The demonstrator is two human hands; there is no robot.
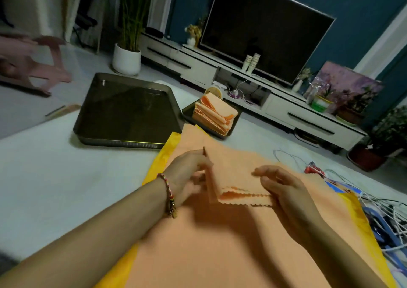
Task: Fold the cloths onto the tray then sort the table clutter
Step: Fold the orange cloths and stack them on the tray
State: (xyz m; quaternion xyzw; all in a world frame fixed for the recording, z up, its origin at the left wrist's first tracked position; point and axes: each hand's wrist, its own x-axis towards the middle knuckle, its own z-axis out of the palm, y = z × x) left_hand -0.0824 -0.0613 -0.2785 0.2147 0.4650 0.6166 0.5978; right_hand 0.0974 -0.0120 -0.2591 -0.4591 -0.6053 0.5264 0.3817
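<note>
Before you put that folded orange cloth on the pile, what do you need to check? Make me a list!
1. Grip: the left hand and right hand both pinch the folded orange cloth with scalloped edges: ok.
2. Edges matched: its near scalloped layers sit slightly offset: not ok.
3. Landing spot: the pile of folded orange cloths sits steady on the small dark tray: ok.
4. Snags: the white cables on the right lie apart from the held cloth: ok.
5. Fold count matches the pile: cannot tell.
</note>
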